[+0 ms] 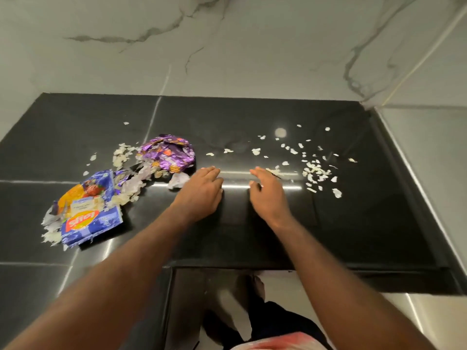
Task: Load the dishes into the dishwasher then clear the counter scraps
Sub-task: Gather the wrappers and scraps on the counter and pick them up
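on the black desk [252, 117], head view, both hands lie near the centre, side by side and apart.

hand state:
- the left hand [202, 192] rests palm down on the desk surface, fingers straight and together. it is released and grasps nothing.
- the right hand [267, 195] is turned partly on its edge, fingers relaxed and pointing toward 12 o'clock. it is released and grasps nothing. its fingertips [257, 170] sit just beside one pale scrap [275, 171] at 1 o'clock.

scrap locations, read from the hands:
- a scattered field of pale flakes [316, 170] lies at 2 to 3 o'clock of the right hand.
- a few single flakes [255, 151] lie at 12 o'clock, beyond both hands.
- a crumpled purple wrapper [168, 154] lies near the left hand at 10 o'clock, apart from it.
- a pale paper piece [178, 179] lies just beside the left hand at 9 o'clock.
- a heap of flakes [122, 154] touches the purple wrapper on its 9 o'clock side.
- a flattened, torn blue snack packet [91, 213] lies well apart at 8 o'clock of the left hand, with flakes along its edges.

a white marble wall [227, 46] stands behind the desk at 12 o'clock. below the desk edge at 6 o'clock, the floor shows, blurred.
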